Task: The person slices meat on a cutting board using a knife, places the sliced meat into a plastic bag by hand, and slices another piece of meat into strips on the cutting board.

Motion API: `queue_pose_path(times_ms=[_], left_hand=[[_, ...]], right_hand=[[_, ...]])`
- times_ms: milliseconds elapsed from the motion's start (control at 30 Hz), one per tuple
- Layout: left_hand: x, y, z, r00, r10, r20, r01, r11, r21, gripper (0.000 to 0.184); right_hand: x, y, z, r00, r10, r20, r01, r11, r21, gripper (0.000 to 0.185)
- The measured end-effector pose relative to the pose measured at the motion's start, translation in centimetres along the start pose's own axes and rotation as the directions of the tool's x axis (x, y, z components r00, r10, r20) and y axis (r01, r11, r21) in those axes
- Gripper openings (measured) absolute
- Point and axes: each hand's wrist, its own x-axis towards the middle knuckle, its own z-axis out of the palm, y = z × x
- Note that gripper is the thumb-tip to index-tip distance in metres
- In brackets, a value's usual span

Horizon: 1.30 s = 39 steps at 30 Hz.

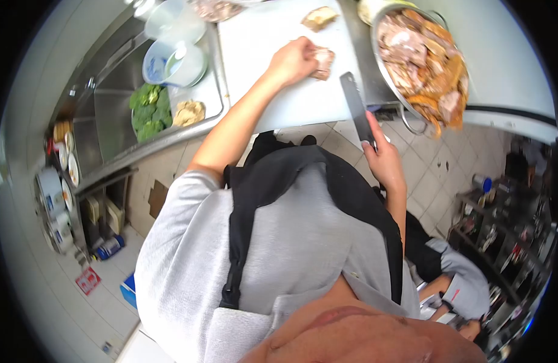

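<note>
On the white cutting board (254, 36), my left hand (296, 62) closes its fingers on a piece of cooked meat (324, 63). My right hand (385, 157) grips the handle of a broad-bladed kitchen knife (354, 103). Its blade points away from me at the board's right edge, apart from the meat. A second chunk of meat (319, 19) lies farther up the board. More meat (213, 8) shows at the far left corner, cut off by the frame. To the right stands a metal bowl with handles (385, 71), heaped with meat pieces (427, 54).
Left of the board is a steel sink (112, 112) with broccoli (150, 112). Plastic tubs (173, 63) and a pale lump of food (189, 113) sit beside it. A co-worker in a grey sleeve (463, 284) is at lower right, near crowded shelves (503, 230).
</note>
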Motion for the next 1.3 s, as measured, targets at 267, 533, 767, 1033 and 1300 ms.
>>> queue_pose_path(times_ms=[267, 533, 767, 1033, 1300], left_hand=[[-0.6, 1.2, 2.4, 0.976, 0.208, -0.062, -0.202, 0.975, 0.098, 0.041], [0.7, 1.1, 0.0, 0.993, 0.103, -0.061, -0.116, 0.962, -0.248, 0.049], [10.8, -3.4, -6.8, 0.977, 0.034, -0.208, -0.086, 0.966, -0.246, 0.07], [7.9, -4.7, -5.4, 0.946, 0.038, -0.322, 0.067, 0.949, 0.309, 0.046], [11.2, -8.7, -3.8, 0.863, 0.434, -0.26, -0.183, 0.747, 0.639, 0.032]], right_hand=[[0.6, -2.2, 0.2, 1.0, -0.003, -0.018, 0.003, 1.0, 0.008, 0.079], [0.7, -1.7, -0.1, 0.997, -0.029, -0.074, 0.027, 0.999, -0.03, 0.078], [0.3, -1.7, 0.3, 0.993, 0.116, -0.029, -0.116, 0.993, -0.016, 0.078], [0.3, -0.9, 0.2, 0.999, 0.025, -0.042, -0.025, 1.0, 0.008, 0.08], [0.1, -0.8, 0.6, 0.997, 0.02, -0.068, -0.019, 1.0, 0.022, 0.081]])
